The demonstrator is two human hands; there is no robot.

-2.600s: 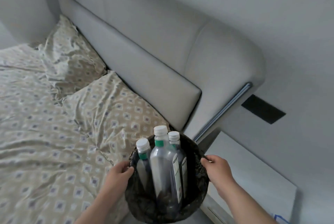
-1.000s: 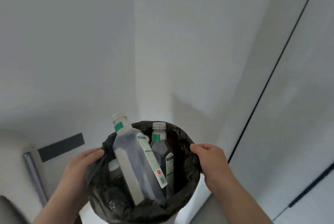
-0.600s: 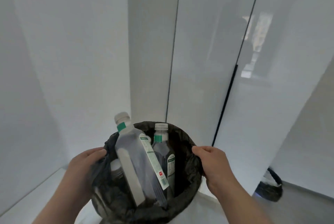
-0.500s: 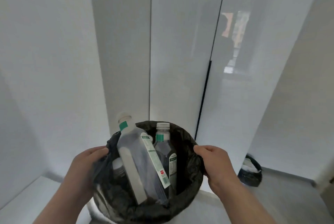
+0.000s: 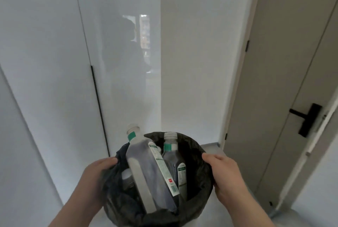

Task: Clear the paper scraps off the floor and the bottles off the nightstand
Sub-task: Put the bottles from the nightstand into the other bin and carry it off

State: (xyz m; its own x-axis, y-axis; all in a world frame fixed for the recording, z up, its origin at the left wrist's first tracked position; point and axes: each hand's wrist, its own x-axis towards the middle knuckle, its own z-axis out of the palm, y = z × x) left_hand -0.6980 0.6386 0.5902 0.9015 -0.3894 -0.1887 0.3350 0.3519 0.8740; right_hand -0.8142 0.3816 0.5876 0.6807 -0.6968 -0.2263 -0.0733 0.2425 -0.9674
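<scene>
Gripping opposite sides of a round bin lined with a black plastic bag (image 5: 196, 151): left hand (image 5: 95, 173) curled on the left rim, right hand (image 5: 225, 173) curled over the right. Standing inside, three clear plastic bottles (image 5: 146, 171) with white caps and green bands, tallest leaning left. Beyond, glossy white panels (image 5: 45, 62), grey door (image 5: 274, 62) with black handle (image 5: 309, 119)

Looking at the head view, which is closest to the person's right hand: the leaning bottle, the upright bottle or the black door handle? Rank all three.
1. Upright bottle, in the right side of the bin, just inside the right hand.
2. Leaning bottle, toward the bin's left.
3. Door handle, far off on the right.
</scene>
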